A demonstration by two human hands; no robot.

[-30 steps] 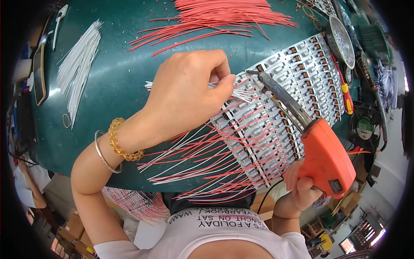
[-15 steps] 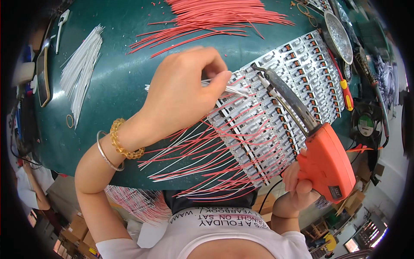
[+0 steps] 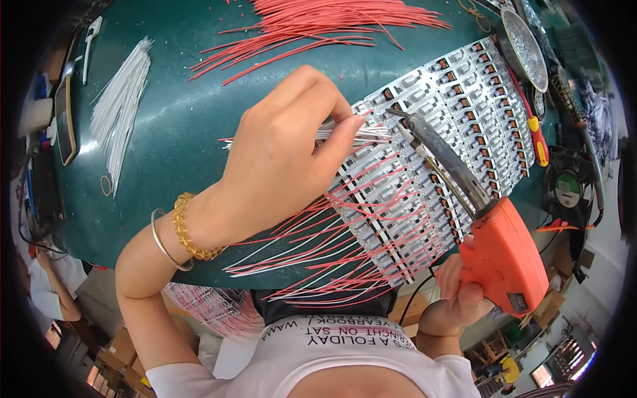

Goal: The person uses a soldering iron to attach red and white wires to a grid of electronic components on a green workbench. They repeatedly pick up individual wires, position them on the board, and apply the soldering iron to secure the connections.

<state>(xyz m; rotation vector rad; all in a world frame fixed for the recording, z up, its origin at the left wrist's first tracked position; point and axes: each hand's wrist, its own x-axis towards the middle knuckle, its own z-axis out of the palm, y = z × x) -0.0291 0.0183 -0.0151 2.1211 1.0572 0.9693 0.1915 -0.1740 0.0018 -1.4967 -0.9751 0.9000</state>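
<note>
My left hand [image 3: 285, 142] is closed in a pinch over the boards' upper left corner, holding a small bundle of white wires [image 3: 373, 134]. At the thumb and fingertips a short red wire end shows, and red ends also poke out behind the hand. My right hand [image 3: 456, 292] grips an orange soldering gun [image 3: 509, 259]. Its dark tip [image 3: 397, 113] hovers near the board edge, just right of the pinched wires; whether it touches is unclear. Beneath lies a sheet of small silver circuit boards [image 3: 458, 123] with red and white wires [image 3: 332, 255] trailing from its left columns.
A pile of red wires [image 3: 332, 20] lies at the back, a fan of white wires [image 3: 121, 113] at the left. A phone [image 3: 66, 123] rests by the left edge. To the right are a metal dish [image 3: 524, 50], a screwdriver [image 3: 539, 142] and a black fan [image 3: 567, 189].
A red wire end now shows in my left fingertips along with the white wires. The boards and soldering gun sit slightly lower and further right in the picture.
</note>
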